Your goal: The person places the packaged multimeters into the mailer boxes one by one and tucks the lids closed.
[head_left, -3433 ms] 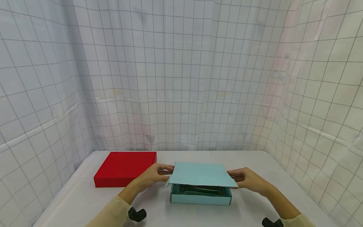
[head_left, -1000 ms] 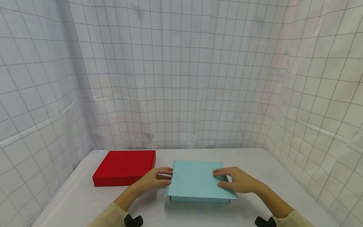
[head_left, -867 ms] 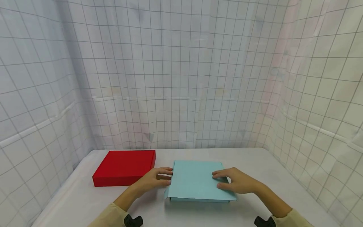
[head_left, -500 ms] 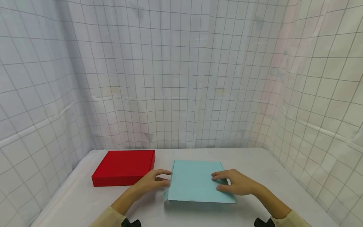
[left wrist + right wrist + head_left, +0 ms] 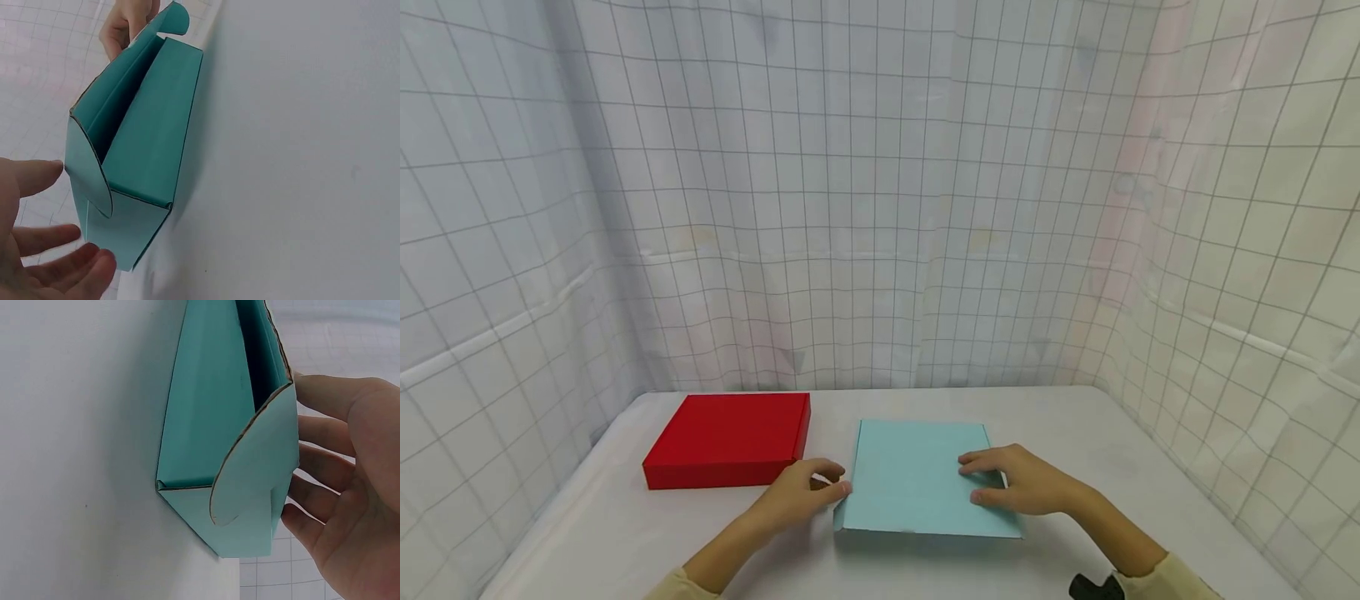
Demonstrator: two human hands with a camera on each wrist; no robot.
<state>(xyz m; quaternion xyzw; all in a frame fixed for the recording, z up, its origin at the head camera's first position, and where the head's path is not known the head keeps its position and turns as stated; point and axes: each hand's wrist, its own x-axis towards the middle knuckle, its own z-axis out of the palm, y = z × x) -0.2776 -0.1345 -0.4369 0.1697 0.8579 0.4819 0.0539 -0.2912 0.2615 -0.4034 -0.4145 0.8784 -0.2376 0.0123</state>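
Observation:
A light blue cardboard box (image 5: 921, 479) sits on the table with its lid lowered over it. The lid's side tabs, a rounded flap (image 5: 87, 165) on the left and a matching flap (image 5: 256, 456) on the right, hang outside the walls. A dark gap shows between lid and front wall (image 5: 153, 125) in both wrist views; the contents are hidden. At the box's left side is my left hand (image 5: 797, 496), its thumb at the lid's edge and its fingers loosely bent beside the side wall. My right hand (image 5: 1026, 482) rests on the lid's right part, fingers spread and relaxed.
A closed red box (image 5: 730, 437) lies left of the blue one, just behind my left hand. White table cloth (image 5: 1060, 417) surrounds both. Grid-patterned curtains (image 5: 880, 208) enclose the table at the back and sides.
The lid, raised at the front over a dark green thing, has come down. My right hand moved from the box's side onto the lid. My left hand slid slightly toward the front corner.

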